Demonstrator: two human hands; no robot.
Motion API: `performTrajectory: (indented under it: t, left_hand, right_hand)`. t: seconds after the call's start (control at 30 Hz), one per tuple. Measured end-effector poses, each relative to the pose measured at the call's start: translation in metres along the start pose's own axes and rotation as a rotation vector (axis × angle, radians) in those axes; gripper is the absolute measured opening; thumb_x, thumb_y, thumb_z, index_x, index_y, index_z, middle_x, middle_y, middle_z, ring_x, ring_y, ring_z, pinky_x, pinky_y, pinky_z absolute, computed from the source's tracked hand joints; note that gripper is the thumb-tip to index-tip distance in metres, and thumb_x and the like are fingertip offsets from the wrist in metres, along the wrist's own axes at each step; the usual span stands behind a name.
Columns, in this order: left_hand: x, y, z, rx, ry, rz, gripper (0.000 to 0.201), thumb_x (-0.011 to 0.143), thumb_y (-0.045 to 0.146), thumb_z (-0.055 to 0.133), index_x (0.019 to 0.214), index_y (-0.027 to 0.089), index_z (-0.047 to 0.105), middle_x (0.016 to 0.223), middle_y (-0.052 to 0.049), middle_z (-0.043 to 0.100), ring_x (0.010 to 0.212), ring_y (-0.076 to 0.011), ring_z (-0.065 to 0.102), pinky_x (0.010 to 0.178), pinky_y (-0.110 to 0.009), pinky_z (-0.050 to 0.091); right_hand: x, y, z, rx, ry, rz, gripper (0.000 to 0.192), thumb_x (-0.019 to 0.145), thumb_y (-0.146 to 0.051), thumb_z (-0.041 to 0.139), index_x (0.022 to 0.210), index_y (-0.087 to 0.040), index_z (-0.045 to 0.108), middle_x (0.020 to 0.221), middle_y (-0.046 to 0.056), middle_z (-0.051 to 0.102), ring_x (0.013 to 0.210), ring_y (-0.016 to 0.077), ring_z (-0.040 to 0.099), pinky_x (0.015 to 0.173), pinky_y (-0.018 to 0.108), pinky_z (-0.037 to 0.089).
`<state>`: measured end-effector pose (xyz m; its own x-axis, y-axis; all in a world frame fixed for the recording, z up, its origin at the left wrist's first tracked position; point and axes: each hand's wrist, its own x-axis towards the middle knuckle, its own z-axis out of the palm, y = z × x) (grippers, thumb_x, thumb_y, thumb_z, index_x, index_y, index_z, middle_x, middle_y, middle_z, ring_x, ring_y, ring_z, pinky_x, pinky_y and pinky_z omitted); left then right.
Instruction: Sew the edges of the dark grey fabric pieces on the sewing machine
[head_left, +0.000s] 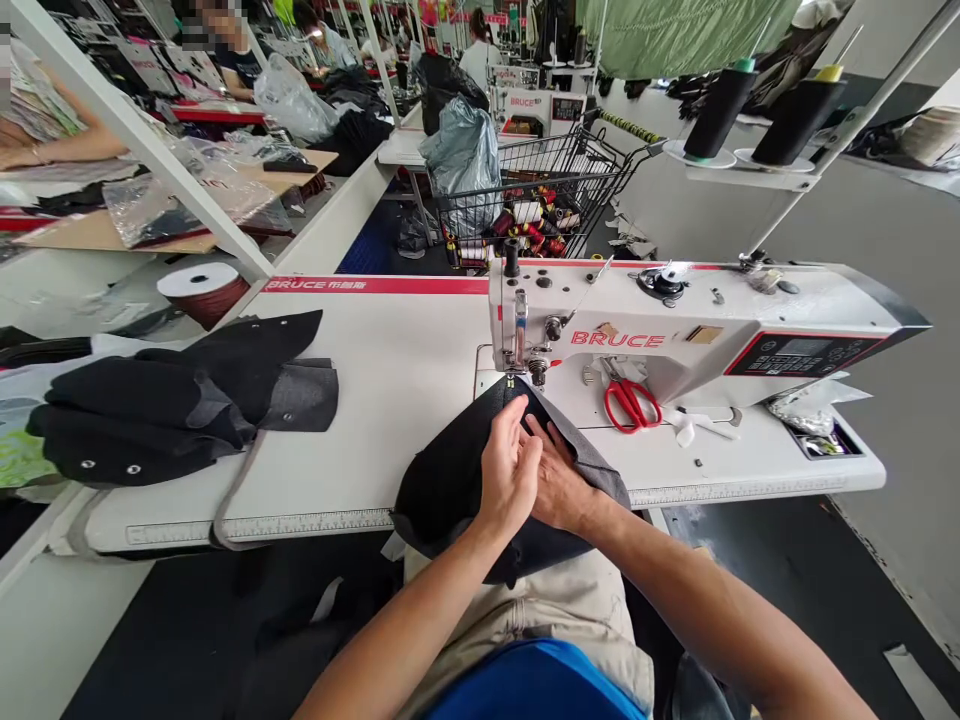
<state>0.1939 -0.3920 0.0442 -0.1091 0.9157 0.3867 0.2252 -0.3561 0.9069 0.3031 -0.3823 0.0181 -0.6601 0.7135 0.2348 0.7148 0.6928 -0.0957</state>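
Both hands, left hand [510,470] and right hand [559,485], press flat, open-palmed, on the dark fabric piece [450,485] under the sewing machine [675,335]. It looks soft and limp; best held at its edges.

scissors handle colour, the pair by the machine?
Red handles on the scissors, lying on the sewing machine bed; clearest in the head view.

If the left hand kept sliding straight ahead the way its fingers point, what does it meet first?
Probably the presser foot and needle area of the sewing machine. The left hand lies on the dark fabric piece, fingers aimed up toward it, with only fabric between. Depth is hard to judge.
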Motion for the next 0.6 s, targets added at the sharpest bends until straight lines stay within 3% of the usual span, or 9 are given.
performTrajectory:
  t: [0.1, 0.23, 0.37, 0.6]
  left_hand:
    - [0.011, -0.036, -0.002, 0.336, -0.15, 0.074, 0.045, 0.093, 0.022, 0.043, 0.137, 0.017, 0.041, 0.14, -0.013, 0.051, 0.134, -0.0248, 0.045, 0.113, -0.046, 0.039]
    - [0.017, -0.061, -0.041, 0.694, -0.407, 0.241, 0.045, 0.094, 0.018, 0.036, 0.139, 0.018, 0.044, 0.143, -0.01, 0.049, 0.136, -0.0237, 0.041, 0.115, -0.047, 0.036]
    - [0.019, -0.06, -0.071, 0.852, -0.574, 0.373, 0.046, 0.096, 0.028, 0.042, 0.14, 0.019, 0.044, 0.15, -0.009, 0.04, 0.141, -0.0256, 0.033, 0.115, -0.049, 0.034]
    - [0.015, -0.047, -0.091, 0.96, -0.698, 0.431, 0.051, 0.093, 0.042, 0.05, 0.141, 0.028, 0.043, 0.153, -0.003, 0.034, 0.142, -0.0308, 0.029, 0.113, -0.057, 0.032]
  right_hand:
    - [-0.001, 0.004, 0.002, 0.01, -0.007, 0.005, 0.072, 0.086, -0.024, 0.049, 0.15, -0.003, 0.023, 0.156, 0.019, 0.02, 0.144, 0.0373, 0.013, 0.115, 0.057, 0.023]
    - [-0.001, 0.011, 0.003, 0.069, -0.013, 0.043, 0.064, 0.094, -0.026, 0.041, 0.15, -0.001, 0.021, 0.157, 0.02, 0.017, 0.145, 0.0317, 0.011, 0.116, 0.051, 0.024]
    - [-0.003, 0.016, -0.002, 0.088, -0.034, 0.022, 0.061, 0.097, -0.03, 0.041, 0.149, -0.002, 0.025, 0.157, 0.019, 0.015, 0.146, 0.0315, 0.006, 0.117, 0.052, 0.022]
    - [-0.005, 0.016, -0.013, 0.074, -0.088, 0.001, 0.059, 0.095, -0.028, 0.048, 0.148, -0.007, 0.032, 0.158, 0.017, 0.013, 0.145, 0.0367, 0.003, 0.116, 0.056, 0.023]
